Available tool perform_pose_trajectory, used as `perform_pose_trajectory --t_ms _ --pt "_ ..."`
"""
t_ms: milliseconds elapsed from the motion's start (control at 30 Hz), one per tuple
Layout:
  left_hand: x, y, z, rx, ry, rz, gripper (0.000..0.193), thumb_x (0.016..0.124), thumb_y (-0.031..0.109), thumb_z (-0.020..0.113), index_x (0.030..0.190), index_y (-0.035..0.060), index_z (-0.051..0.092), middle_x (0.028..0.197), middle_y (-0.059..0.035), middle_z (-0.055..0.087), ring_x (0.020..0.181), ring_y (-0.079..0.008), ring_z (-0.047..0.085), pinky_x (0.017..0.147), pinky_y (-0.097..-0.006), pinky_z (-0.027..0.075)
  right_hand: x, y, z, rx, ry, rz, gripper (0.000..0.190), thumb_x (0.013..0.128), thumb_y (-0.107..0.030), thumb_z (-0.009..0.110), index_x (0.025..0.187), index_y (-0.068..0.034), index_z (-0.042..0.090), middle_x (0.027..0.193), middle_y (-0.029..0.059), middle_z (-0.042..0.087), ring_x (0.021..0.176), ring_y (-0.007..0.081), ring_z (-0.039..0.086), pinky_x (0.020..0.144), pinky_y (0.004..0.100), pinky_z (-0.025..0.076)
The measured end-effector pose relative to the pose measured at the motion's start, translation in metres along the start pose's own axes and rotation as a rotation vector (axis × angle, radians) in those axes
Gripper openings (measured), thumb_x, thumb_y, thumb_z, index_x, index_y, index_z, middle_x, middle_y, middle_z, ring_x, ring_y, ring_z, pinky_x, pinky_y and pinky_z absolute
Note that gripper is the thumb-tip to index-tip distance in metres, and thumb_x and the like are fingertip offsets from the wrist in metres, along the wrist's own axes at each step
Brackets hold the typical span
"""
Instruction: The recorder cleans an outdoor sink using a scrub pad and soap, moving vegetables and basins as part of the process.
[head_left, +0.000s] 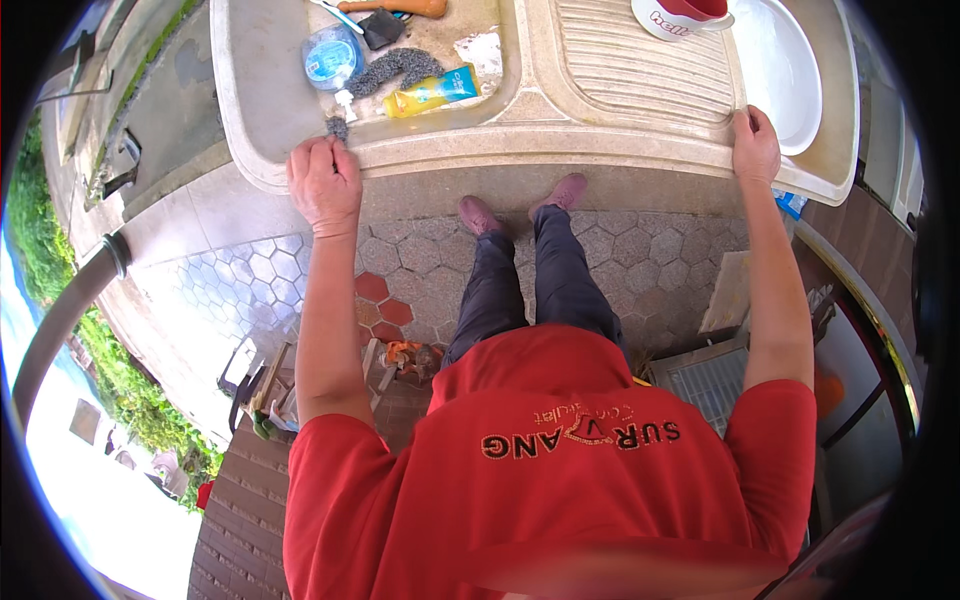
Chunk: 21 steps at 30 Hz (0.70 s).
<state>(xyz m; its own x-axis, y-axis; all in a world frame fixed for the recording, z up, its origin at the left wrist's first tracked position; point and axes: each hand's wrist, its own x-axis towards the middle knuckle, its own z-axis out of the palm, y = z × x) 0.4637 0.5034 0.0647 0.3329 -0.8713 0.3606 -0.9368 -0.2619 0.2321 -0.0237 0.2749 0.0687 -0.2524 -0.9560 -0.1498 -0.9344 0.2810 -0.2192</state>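
Observation:
My left hand (325, 182) is closed at the front left rim of a stone-coloured laundry sink (420, 146), with a small grey scouring-mesh piece (337, 129) at its fingertips. Just beyond lie a clear pump bottle (330, 61) with a blue label, its white nozzle towards me, a grey mesh scourer (397, 69) and a yellow-and-blue tube (433, 91). My right hand (756, 150) has its fingers curled at the sink's front edge, between the ribbed washboard (649, 64) and a white basin (776, 75). Whether those fingers grip anything is hidden.
A white mug (667, 22) with a red inside stands at the washboard's far end. A brown-handled tool (397, 7), a toothbrush (336, 15) and a black block (382, 28) lie at the back left. Hexagonal paving (645, 251) is underfoot.

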Motion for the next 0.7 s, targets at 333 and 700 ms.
perform_pose_trajectory --t_ms 333,700 --pt "0.032 -0.1 -0.027 0.043 -0.115 -0.174 0.012 0.083 0.018 0.055 0.088 0.0095 0.062 0.098 -0.0081 0.057 0.09 -0.0294 0.055 0.077 -0.0394 0.045 0.0 -0.003 0.0 0.01 -0.02 -0.008 0.047 0.079 -0.038 0.056 0.115 -0.008 0.06 0.104 0.0115 0.065 0.097 0.026 0.061 0.085 0.0349 0.045" --pt "0.123 -0.126 0.002 0.226 -0.209 0.048 0.013 0.084 0.024 0.057 0.093 0.0149 0.059 0.099 -0.0078 0.052 0.089 -0.0296 0.056 0.073 -0.0411 0.048 -0.004 0.015 0.01 0.134 0.27 -0.335 0.045 0.081 -0.028 0.059 0.114 0.002 0.055 0.111 0.0185 0.059 0.105 0.0318 0.055 0.091 0.0377 0.041"
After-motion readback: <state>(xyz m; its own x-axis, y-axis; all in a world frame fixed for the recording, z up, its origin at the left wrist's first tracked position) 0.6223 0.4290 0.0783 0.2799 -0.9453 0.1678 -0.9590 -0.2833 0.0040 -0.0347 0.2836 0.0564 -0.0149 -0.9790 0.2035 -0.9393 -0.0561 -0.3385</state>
